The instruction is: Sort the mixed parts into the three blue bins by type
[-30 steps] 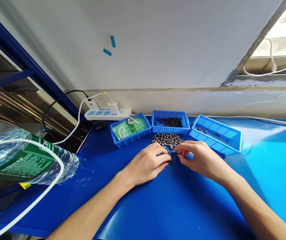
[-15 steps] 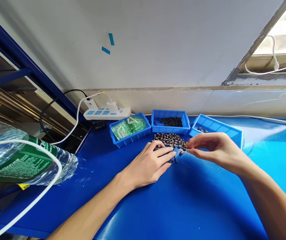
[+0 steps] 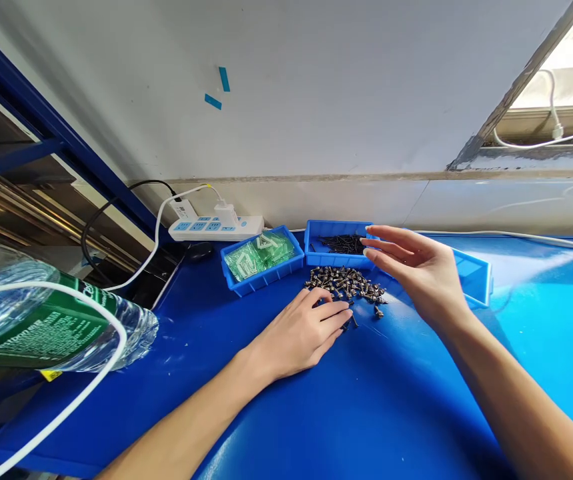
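The screws (image 3: 342, 277) look metallic, the tabletop (image 3: 356, 407) glossy.

I have a low heap of small brownish-silver metal screws with dark shanks (image 3: 348, 283) spread on the blue worktop (image 3: 356, 407), towards its back edge, tumbled at all angles. One similar piece (image 3: 378, 312) lies alone, just off the heap's right side. A few thin dark metal screws (image 3: 355, 321) lie by my left hand (image 3: 296, 331), partly hidden. Nearer the back edge, slim black screws (image 3: 341, 244) lie jumbled in an open rectangular blue plastic bin (image 3: 336, 259), its right end covered by my right hand (image 3: 423, 270).
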`<state>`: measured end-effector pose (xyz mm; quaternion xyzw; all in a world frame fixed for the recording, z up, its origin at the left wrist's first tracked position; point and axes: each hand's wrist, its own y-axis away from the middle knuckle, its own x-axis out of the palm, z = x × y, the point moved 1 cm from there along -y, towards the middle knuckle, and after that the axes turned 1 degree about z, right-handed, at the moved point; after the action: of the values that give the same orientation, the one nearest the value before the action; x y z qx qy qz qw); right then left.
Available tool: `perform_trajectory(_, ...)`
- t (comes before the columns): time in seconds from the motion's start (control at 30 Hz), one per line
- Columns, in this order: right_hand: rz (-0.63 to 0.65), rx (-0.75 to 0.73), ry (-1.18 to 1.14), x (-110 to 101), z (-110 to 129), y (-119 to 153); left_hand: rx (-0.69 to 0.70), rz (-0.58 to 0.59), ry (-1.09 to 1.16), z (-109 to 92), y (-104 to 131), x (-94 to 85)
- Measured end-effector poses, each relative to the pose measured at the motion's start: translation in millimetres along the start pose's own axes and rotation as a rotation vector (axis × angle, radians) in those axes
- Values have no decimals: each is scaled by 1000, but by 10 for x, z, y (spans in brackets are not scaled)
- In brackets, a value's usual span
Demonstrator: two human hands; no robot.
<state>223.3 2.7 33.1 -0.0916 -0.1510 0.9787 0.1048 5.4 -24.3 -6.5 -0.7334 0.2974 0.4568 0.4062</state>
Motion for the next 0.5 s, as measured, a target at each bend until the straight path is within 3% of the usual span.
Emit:
perform_trajectory(0.1,8,-37,35,45,-49,66,15,-24,2,13,3,22)
perform_trajectory(0.27,139,-29,75,19,-94,249,33,-87,-20,14,0,50)
perform_trajectory(0.5,160,-15,37,-8,-95,286,-76,-96,71,-26,-36,15)
